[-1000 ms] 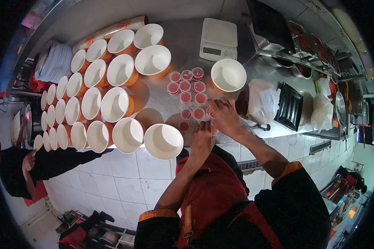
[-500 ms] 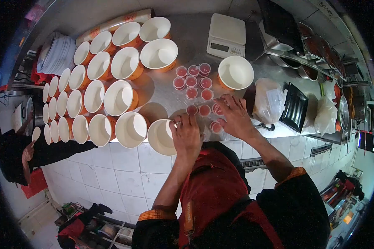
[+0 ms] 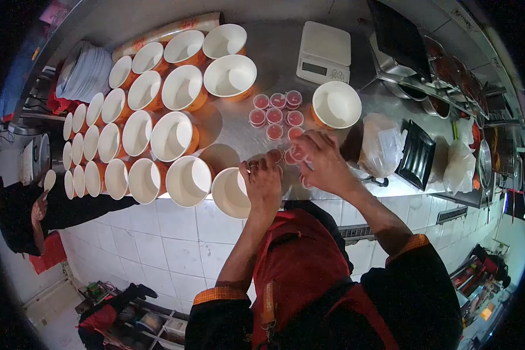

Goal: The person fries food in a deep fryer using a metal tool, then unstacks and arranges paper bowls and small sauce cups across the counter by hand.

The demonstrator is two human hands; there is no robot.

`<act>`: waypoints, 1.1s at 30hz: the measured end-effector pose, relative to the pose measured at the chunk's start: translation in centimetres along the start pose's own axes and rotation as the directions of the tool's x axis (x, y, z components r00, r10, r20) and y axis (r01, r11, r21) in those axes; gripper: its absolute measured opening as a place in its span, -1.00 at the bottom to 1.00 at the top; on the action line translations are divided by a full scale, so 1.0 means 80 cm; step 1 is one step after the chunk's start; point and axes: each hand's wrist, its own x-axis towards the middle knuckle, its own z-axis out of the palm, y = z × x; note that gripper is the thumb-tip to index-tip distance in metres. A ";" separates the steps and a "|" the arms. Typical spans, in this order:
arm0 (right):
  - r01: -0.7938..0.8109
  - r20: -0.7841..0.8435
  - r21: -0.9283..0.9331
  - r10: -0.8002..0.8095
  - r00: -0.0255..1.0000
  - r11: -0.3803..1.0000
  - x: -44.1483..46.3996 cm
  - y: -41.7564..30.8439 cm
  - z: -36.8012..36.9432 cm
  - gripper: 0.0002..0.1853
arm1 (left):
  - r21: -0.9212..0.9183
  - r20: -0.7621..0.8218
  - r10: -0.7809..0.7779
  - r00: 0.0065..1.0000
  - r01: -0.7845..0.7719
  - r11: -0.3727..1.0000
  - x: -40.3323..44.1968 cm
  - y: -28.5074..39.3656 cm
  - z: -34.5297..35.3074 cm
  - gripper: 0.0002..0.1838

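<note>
Small clear sauce cups with pinkish-red contents (image 3: 274, 116) stand in a cluster on the steel counter, some of them stacked. My right hand (image 3: 322, 162) pinches one lidded sauce cup (image 3: 298, 153) at the near end of the cluster; another cup shows partly beneath that hand. My left hand (image 3: 262, 184) lies palm down between the nearest white paper bowl (image 3: 230, 192) and the cups, its fingers bent and slightly apart. A sauce cup (image 3: 275, 155) sits at its fingertips, and its palm side is hidden. One more paper bowl (image 3: 336, 105) stands beyond my right hand.
Rows of orange-sided paper bowls (image 3: 175, 136) fill the counter's left side. A digital scale (image 3: 325, 52) sits at the back. To the right are a plastic bag (image 3: 381, 144) and a black tray (image 3: 416, 154). Another person's hand (image 3: 39, 208) is at far left.
My right hand has moved slightly left and away from me, now with a sauce cup raised in its fingers. My left hand has barely shifted. The whole view has moved a little.
</note>
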 end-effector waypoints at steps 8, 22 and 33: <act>0.188 0.121 -0.121 -0.174 0.977 0.975 0.048 -0.017 0.047 -0.47 | -0.524 -0.116 -0.190 0.975 0.102 0.845 0.037 -0.061 -0.063 -0.65; 0.129 0.341 -0.181 -0.061 0.938 0.975 0.049 -0.019 0.057 -0.37 | -0.529 -0.230 -0.232 0.945 0.079 0.845 -0.006 -0.062 -0.084 -0.74; -0.179 -0.055 -0.380 0.171 0.984 0.907 -0.021 0.073 -0.061 -0.51 | -0.201 0.107 0.104 0.989 -0.081 0.976 -0.131 -0.090 -0.060 -0.63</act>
